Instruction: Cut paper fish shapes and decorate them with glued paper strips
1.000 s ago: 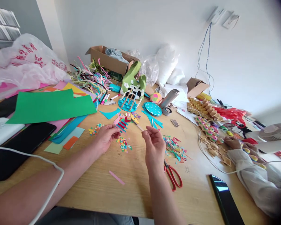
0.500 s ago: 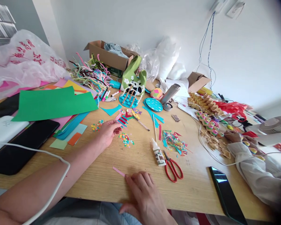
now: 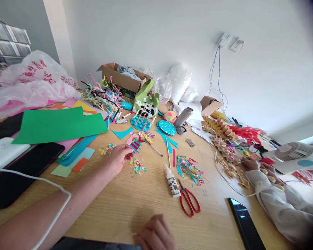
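My left hand [image 3: 119,157] pinches a striped paper fish [image 3: 137,146] in red, blue and pink, just above the table. Close by lie a heap of coloured paper dots [image 3: 137,166] and small paper fish cut-outs [image 3: 149,138]. At the table's front edge my right hand [image 3: 157,233] is slightly blurred, its fingers curled together; whatever may be in them is hidden. Beyond it are a white glue bottle [image 3: 173,184] and red-handled scissors [image 3: 190,201]. A pile of paper scraps [image 3: 190,169] sits behind the scissors.
Green paper [image 3: 59,125] and other coloured sheets lie left, with a black phone-like slab [image 3: 28,173]. A second phone [image 3: 245,222] is at front right. Another person's sleeve [image 3: 271,205] reaches in there. A steel flask [image 3: 183,117] stands tilted in view behind.
My right hand has curled its fingers and drawn toward the table edge. The pink paper strip at its fingertips no longer shows on the table. My left hand keeps the fish; the view has tipped up.
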Available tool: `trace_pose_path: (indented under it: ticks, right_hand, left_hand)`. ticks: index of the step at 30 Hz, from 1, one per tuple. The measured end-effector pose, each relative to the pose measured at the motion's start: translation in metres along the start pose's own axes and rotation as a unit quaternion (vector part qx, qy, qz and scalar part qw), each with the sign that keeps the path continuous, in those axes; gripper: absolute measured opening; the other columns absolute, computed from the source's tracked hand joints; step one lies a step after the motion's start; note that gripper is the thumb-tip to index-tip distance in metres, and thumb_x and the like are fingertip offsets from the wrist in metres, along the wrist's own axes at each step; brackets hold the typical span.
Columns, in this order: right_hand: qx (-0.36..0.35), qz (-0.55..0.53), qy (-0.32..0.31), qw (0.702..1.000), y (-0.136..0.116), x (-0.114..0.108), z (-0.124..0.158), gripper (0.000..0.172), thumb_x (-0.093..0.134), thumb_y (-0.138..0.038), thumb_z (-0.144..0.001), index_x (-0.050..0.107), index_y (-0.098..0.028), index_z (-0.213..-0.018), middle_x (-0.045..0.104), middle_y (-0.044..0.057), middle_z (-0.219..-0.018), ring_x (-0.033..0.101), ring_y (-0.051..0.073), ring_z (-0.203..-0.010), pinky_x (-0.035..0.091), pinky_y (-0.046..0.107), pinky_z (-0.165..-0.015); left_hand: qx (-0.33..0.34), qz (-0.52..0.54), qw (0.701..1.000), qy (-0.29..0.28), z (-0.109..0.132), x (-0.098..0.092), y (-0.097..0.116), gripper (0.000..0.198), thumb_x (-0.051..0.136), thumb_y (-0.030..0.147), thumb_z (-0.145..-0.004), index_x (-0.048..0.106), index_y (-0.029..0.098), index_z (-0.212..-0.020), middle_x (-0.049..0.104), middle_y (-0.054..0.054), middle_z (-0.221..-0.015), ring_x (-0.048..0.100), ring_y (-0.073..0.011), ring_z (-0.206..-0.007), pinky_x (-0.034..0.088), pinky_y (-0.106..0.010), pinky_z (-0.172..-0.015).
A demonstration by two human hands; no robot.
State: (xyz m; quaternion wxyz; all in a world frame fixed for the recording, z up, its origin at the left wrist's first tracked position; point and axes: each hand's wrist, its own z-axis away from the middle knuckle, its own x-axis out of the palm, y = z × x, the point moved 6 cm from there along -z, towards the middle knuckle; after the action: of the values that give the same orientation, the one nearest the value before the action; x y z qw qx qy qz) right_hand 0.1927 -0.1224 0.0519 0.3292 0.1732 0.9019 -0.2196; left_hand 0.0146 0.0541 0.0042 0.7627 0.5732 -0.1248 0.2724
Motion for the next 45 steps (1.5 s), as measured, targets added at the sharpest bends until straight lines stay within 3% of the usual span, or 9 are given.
trace_pose_path:
  ticks: [2,6,11,15,21,27,32,39,45]
  right_hand:
    - [0.111,-0.063,-0.034,0.991,0.022,-0.007,-0.021,0.017,0.051,-0.016,-0.090,0.062,-0.018,-0.077,0.063,0.004,-0.065,0.057,0.015,-0.063,0.047,0.026,-0.057]
    - [0.343,-0.091,-0.105,0.929,0.085,-0.013,-0.061,0.018,0.057,-0.022,-0.085,0.062,-0.018,-0.068,0.063,0.002,-0.066,0.057,0.015,-0.064,0.044,0.027,-0.060]
    - [0.439,-0.164,-0.143,0.872,0.149,0.006,-0.100,0.015,0.064,-0.026,-0.073,0.062,-0.016,-0.062,0.054,-0.003,-0.053,0.042,0.010,-0.049,0.030,0.023,-0.047]
    - [0.456,-0.256,-0.142,0.841,0.168,0.031,-0.111,0.012,0.067,-0.025,-0.065,0.063,-0.016,-0.058,0.055,-0.003,-0.050,0.042,0.009,-0.049,0.030,0.023,-0.048]
    - [0.472,-0.326,-0.116,0.811,0.168,0.052,-0.101,0.021,0.066,-0.037,-0.068,0.061,-0.017,-0.064,0.059,-0.001,-0.056,0.047,0.010,-0.050,0.037,0.024,-0.050]
    - [0.480,-0.382,-0.107,0.782,0.167,0.058,-0.095,0.028,0.070,-0.043,-0.065,0.061,-0.017,-0.063,0.060,-0.001,-0.058,0.048,0.010,-0.050,0.038,0.024,-0.051]
    - [0.491,-0.405,-0.076,0.768,0.169,0.056,-0.095,0.047,0.059,-0.062,-0.073,0.063,-0.016,-0.068,0.063,0.003,-0.062,0.052,0.011,-0.053,0.038,0.024,-0.052]
    - [0.477,-0.336,-0.071,0.809,0.171,0.063,-0.092,0.038,0.071,-0.052,-0.068,0.061,-0.015,-0.064,0.060,0.000,-0.057,0.047,0.010,-0.049,0.033,0.024,-0.048]
    - [0.482,-0.318,-0.026,0.816,0.177,0.058,-0.091,0.030,0.070,-0.043,-0.069,0.059,-0.017,-0.060,0.056,-0.001,-0.051,0.043,0.010,-0.047,0.031,0.024,-0.046]
  left_hand:
    - [-0.002,0.005,1.000,-0.004,0.001,0.001,0.000,0.015,0.074,0.019,-0.049,0.066,0.012,-0.060,0.065,-0.002,-0.055,0.057,-0.0112,-0.053,0.040,-0.022,-0.053]
    - [-0.005,0.028,0.999,-0.028,0.002,0.005,0.004,0.013,0.071,0.018,-0.050,0.067,0.013,-0.061,0.069,-0.005,-0.065,0.062,-0.0146,-0.065,0.046,-0.026,-0.063]
    - [-0.036,0.075,0.992,-0.090,0.001,0.009,0.008,0.015,0.067,0.016,-0.054,0.071,0.013,-0.068,0.074,-0.010,-0.081,0.066,-0.0201,-0.088,0.049,-0.029,-0.077]
    - [-0.045,0.072,0.988,-0.130,-0.001,0.008,0.008,0.016,0.067,0.016,-0.058,0.073,0.013,-0.073,0.075,-0.012,-0.087,0.066,-0.0230,-0.094,0.049,-0.032,-0.083]
    - [-0.032,0.041,0.989,-0.138,0.001,0.010,0.007,0.017,0.071,0.017,-0.057,0.073,0.011,-0.073,0.076,-0.011,-0.084,0.068,-0.0233,-0.091,0.049,-0.033,-0.086]
    - [-0.025,0.044,0.990,-0.128,0.000,0.010,0.005,0.017,0.071,0.014,-0.058,0.073,0.011,-0.075,0.076,-0.010,-0.083,0.070,-0.0235,-0.089,0.050,-0.032,-0.083]
    - [-0.024,0.056,0.993,-0.102,-0.003,0.006,0.005,0.015,0.070,0.012,-0.058,0.072,0.012,-0.074,0.076,-0.011,-0.084,0.070,-0.0237,-0.089,0.051,-0.030,-0.081]
    - [-0.025,0.043,0.993,-0.105,-0.001,0.007,0.004,0.016,0.071,0.014,-0.057,0.072,0.012,-0.073,0.076,-0.011,-0.082,0.070,-0.0228,-0.086,0.051,-0.030,-0.081]
    - [-0.025,0.033,0.997,-0.070,-0.005,0.001,0.004,0.014,0.070,0.013,-0.058,0.070,0.010,-0.072,0.075,-0.011,-0.078,0.070,-0.0216,-0.075,0.054,-0.031,-0.075]
